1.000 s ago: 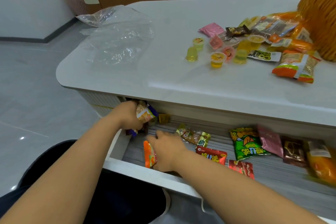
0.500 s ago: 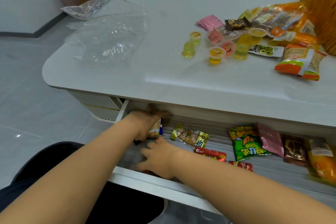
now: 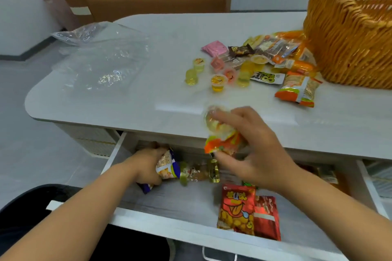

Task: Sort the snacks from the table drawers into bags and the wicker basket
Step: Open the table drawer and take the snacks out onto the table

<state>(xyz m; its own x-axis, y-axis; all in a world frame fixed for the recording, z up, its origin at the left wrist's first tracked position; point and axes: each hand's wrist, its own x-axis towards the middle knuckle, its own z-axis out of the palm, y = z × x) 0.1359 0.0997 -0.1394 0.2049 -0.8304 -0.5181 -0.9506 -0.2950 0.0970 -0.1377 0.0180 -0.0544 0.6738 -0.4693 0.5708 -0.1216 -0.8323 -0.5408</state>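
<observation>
Above the open drawer (image 3: 191,203), right hand (image 3: 252,150) clamped on orange snack pkt (image 3: 224,144) plus blurry jelly cup (image 3: 214,119), left hand (image 3: 148,165) gripping blue-edged pkt (image 3: 167,165) inside drawer, red pkts (image 3: 237,210) nearby, clear bags (image 3: 101,59) and wicker basket (image 3: 352,27) on tabletop (image 3: 148,95).

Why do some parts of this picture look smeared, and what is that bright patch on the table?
In the head view, the right hand and the orange packet it grips are blurred by motion; the wicker basket is streaked too; the pale patch on the table is glare; the clear bag glints; the wide lens bends the table's edges.
</observation>
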